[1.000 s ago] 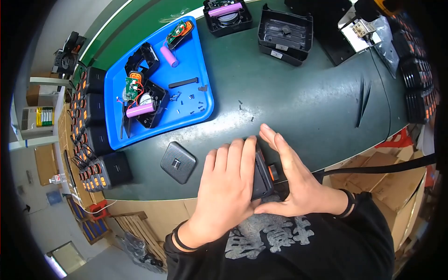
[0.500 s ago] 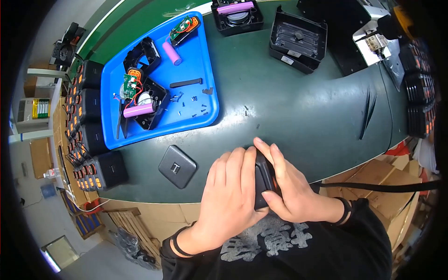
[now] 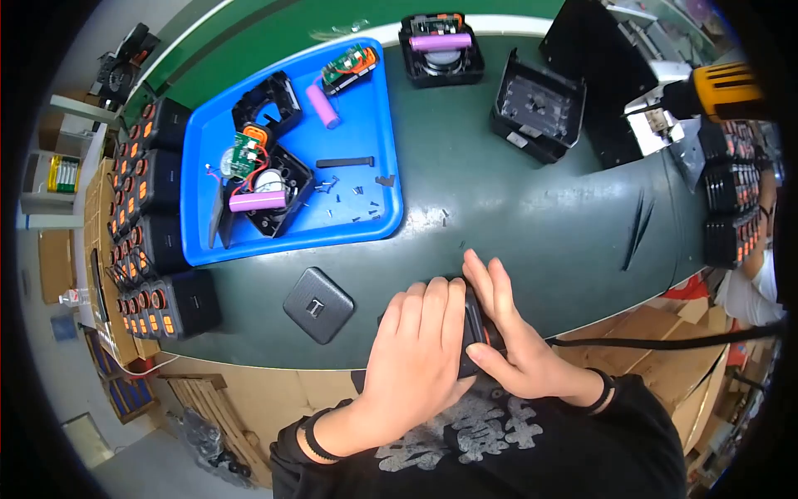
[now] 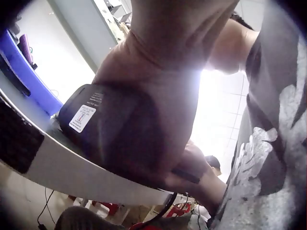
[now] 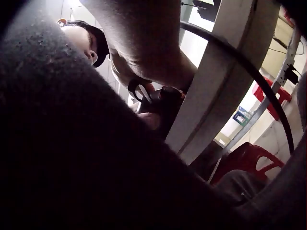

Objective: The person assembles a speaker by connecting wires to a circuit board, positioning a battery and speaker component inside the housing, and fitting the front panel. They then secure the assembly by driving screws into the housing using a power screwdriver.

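Note:
A black boxy device casing (image 3: 473, 328) with a little orange at its side stands at the table's near edge, mostly covered by both hands. My left hand (image 3: 413, 353) lies across its left and top side, fingers together and extended. At the right, my right hand (image 3: 524, 345) presses with straight fingers, its thumb on the near edge. The left wrist view shows a white label (image 4: 83, 118) on the casing under the left palm. A black textured square cover (image 3: 318, 305) with an emblem lies left of the hands.
Behind the cover sits a blue tray (image 3: 291, 245) with opened casings, circuit boards, pink battery cells and screws. Finished black devices (image 3: 187, 303) line the left side. Farther back are an open casing (image 3: 443, 71) and an empty black shell (image 3: 540, 112). Tweezers (image 3: 638, 231) lie at right.
The right hand has closed in against the casing, its thumb moving up onto the near edge. The left hand stays over the casing. The head view has shifted slightly.

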The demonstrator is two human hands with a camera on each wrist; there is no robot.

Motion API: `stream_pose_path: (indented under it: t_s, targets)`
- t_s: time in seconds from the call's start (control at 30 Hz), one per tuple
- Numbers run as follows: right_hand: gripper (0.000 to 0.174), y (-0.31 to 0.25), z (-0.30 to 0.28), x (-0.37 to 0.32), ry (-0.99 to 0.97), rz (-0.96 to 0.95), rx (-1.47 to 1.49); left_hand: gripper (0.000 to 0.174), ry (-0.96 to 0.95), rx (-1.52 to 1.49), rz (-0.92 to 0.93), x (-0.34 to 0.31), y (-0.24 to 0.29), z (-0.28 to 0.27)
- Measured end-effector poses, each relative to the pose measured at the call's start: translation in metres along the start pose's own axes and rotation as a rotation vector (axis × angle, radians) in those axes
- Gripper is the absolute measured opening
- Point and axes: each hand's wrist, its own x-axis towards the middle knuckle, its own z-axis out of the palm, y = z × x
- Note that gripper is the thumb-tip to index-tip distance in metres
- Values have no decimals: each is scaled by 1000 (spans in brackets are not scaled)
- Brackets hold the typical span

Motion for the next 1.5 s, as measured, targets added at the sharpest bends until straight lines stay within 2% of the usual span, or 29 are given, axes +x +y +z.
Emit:
stream_pose_path:
  t_s: [0.17,0.3,0.5,0.73,0.77,0.83,0.87,0.9,1.03,1.1,1.17,1.23,1.3,1.5]
  targets:
    - [89,1,6,-2,52,7,48,96,102,-48,97,-5,-6,5]
    - [90,-3,8,1,72,46,143,95,133,-72,73,-5,-7,7]
    - [91,-3,7,0,86,57,158,86,75,-40,4,-2,-1,8]
    - [91,-2,9,-2,130,50,168,88,62,-23,22,0,0,6]
    - [91,-2,9,-7,136,40,162,88,77,-26,29,0,0,7]
    - [91,-4,8,-15,169,16,-149,89,106,-21,51,-1,1,5]
    - [92,-17,5,-21,175,-43,-290,87,116,8,62,-1,1,3]
    - [82,-28,4,-27,220,-114,-261,85,123,34,70,-1,2,2]
    - [43,-55,-34,-60,249,-847,-313,85,141,54,40,4,7,4]
    - [38,-74,-57,-63,555,-1189,-385,87,165,76,72,9,8,7]
    - [41,-91,-79,-71,991,-992,-313,94,145,47,60,12,11,8]
    - [42,-117,-113,-43,1012,-806,-349,94,131,59,74,13,14,6]
    - [47,-133,-134,-18,944,-585,-182,95,136,71,59,12,12,8]
    - [64,-148,-186,48,732,-512,-41,100,210,69,110,9,9,12]
